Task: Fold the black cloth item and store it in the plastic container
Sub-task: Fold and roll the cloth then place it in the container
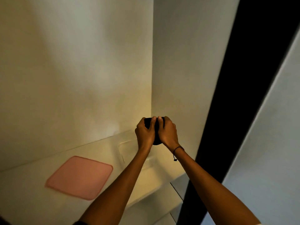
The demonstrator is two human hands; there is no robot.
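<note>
Both hands hold a small bunched black cloth [156, 127] between them, lifted above the shelf near the back corner. My left hand [145, 133] grips its left side, and my right hand [168, 131] grips its right side, thumbs pressed on top. Most of the cloth is hidden by the fingers. A clear plastic container [128, 150] stands on the white shelf just below and left of the hands; its edges are faint and my left forearm crosses it. A pink lid [79, 177] lies flat on the shelf to the left.
White walls [81, 70] enclose the shelf at the back and right. A dark vertical gap [235, 95] runs along the right, with a pale panel [272, 143] beyond it. The shelf's front edge steps down at the lower right.
</note>
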